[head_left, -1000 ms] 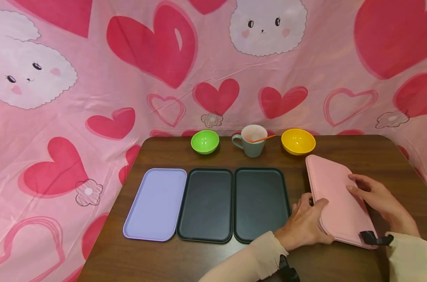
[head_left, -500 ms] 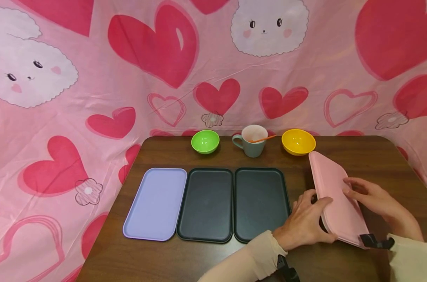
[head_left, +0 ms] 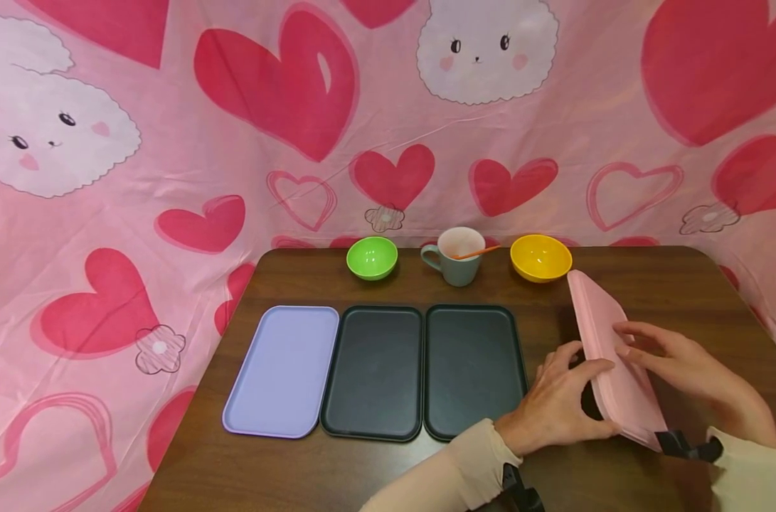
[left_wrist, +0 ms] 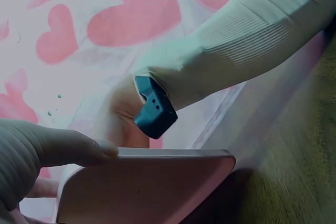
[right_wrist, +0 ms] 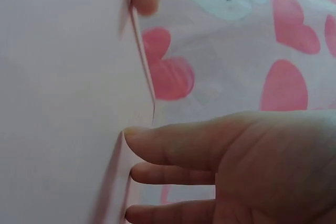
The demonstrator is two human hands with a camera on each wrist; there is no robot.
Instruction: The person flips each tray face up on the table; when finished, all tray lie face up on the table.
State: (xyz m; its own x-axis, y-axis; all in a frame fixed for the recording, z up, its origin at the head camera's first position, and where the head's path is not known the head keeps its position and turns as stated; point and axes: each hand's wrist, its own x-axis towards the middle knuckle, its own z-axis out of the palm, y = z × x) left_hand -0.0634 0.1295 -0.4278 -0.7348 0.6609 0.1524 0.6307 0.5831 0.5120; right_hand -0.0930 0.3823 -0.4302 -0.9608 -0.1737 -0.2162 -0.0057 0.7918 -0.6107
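Note:
A pink tray (head_left: 626, 391) stands steeply tilted at the right of the table, its long left edge raised. My left hand (head_left: 550, 409) grips that left edge, thumb on the near face and fingers going behind. On the opposite long edge, my right hand (head_left: 691, 366) holds the tray between thumb and fingers. In the left wrist view the left thumb (left_wrist: 79, 149) lies along the rim of the pink tray (left_wrist: 142, 190). The right wrist view has the right thumb (right_wrist: 173, 142) against the edge of the broad pink face (right_wrist: 58, 87), several fingertips below it.
Left of my hands lie two black trays (head_left: 474, 363) (head_left: 375, 370) and a lavender tray (head_left: 285, 370), side by side. Along the back stand a green bowl (head_left: 372, 258), a grey-blue mug (head_left: 459, 267) with an orange stick, and a yellow bowl (head_left: 541, 258). A heart-patterned cloth (head_left: 388, 107) hangs behind.
The pink tray has tipped more upright, its far corner rising and shifting slightly right. Both hands keep hold; the right hand's fingers have moved a little left with the tray.

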